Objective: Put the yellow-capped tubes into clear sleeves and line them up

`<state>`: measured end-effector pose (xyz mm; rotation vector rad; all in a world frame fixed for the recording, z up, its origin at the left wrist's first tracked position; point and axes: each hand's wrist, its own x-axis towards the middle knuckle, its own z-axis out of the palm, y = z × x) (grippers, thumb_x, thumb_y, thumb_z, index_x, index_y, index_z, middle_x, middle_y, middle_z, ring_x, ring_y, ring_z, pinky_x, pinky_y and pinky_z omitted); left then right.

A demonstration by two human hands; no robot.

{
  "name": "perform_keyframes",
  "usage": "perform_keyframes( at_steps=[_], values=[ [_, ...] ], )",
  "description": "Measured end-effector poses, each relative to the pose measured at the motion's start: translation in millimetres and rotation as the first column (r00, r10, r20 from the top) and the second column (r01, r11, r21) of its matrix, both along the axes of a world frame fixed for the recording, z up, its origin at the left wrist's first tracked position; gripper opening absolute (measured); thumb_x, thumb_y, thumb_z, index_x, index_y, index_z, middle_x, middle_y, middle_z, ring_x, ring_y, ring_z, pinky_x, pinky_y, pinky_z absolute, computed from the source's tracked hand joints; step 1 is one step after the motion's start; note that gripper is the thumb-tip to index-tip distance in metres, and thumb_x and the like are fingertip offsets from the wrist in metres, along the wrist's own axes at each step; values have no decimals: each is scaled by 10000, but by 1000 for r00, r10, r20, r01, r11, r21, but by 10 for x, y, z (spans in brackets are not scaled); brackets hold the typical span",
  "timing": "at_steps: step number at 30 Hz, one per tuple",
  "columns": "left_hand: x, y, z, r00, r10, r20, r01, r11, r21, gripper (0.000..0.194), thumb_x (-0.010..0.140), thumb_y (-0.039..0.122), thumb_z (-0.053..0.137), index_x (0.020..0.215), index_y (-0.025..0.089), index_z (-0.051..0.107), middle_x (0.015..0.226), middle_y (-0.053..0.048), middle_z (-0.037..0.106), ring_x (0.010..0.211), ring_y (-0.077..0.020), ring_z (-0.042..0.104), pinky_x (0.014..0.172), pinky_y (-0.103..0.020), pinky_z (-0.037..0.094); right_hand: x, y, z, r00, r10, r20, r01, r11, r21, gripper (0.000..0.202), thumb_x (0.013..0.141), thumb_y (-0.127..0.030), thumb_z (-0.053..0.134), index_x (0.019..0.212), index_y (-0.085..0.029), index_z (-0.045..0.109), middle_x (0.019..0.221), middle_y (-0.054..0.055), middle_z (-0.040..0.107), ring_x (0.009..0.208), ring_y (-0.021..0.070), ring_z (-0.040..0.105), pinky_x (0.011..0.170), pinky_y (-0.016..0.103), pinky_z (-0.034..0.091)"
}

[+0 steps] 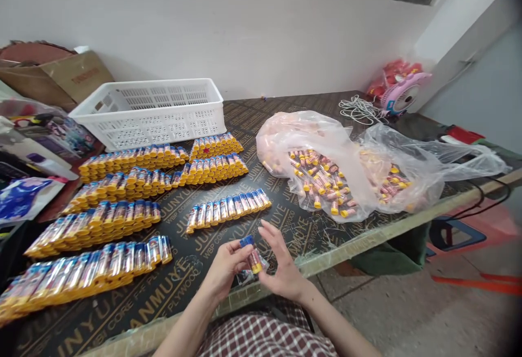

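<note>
My left hand (pixel 228 264) pinches a small tube (pixel 254 259) with a blue top, a printed label and a yellow end, tilted near the table's front edge. Beside it, my right hand (pixel 283 270) has its fingers spread and curved around the tube's right side; whether its thumb touches the tube I cannot tell. A bit of clear plastic (pixel 265 264) shows between the hands. Just beyond them lies a row of similar blue-and-yellow tubes (pixel 228 209). To the right, an opened clear bag (pixel 362 188) spills pink-labelled tubes with yellow ends (pixel 322 180).
Stacked rows of tubes (pixel 89 270) cover the table's left side. Behind them stands a white plastic basket (pixel 163 123), with a cardboard box (pixel 77 74) further left. A white cable coil (pixel 361 110) and a pink fan (pixel 405 96) sit at the back right.
</note>
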<state>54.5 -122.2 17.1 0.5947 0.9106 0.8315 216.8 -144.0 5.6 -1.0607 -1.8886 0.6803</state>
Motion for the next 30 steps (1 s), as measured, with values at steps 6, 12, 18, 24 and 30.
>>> perform_keyframes(
  at_steps=[6,12,18,24,30],
  values=[
    [0,-46,18,997,-76,-12,76,997,-13,362,591,375,800,797,91,710,700,-73,658,576,-126,591,557,-219,457,-1,30,14,977,207,-48,-211,972,-101,879,576,-53,500,1399,-251,262,1354,87,444,1252,250,438,1073,443,344],
    [-18,-48,26,999,-41,-22,41,999,5,382,586,371,801,812,78,704,705,-77,655,574,-126,583,565,-235,468,-68,32,-68,969,155,-193,-180,976,-122,853,587,-46,501,1386,-247,277,1335,93,460,1202,239,497,1020,396,427],
    [-4,-58,68,999,-26,-39,26,1000,-1,404,568,375,808,812,70,706,691,-79,653,565,-128,582,520,-216,441,-78,29,-68,962,155,-225,-183,977,-111,852,579,-47,498,1383,-227,276,1349,102,454,1213,245,488,1028,408,420],
    [0,-55,71,998,-24,-49,24,1000,-7,413,565,387,809,816,73,711,687,-82,657,545,-120,566,501,-204,412,-75,21,-75,960,154,-235,-181,978,-101,857,576,-42,495,1383,-220,269,1356,113,456,1215,252,489,1022,421,423],
    [3,-73,57,999,-32,-31,32,999,4,390,590,390,793,811,79,708,700,-86,659,558,-128,571,528,-220,427,-63,37,-57,959,175,-222,-202,973,-110,853,606,-51,504,1397,-230,241,1374,111,438,1233,248,473,1034,417,408]
  ],
)
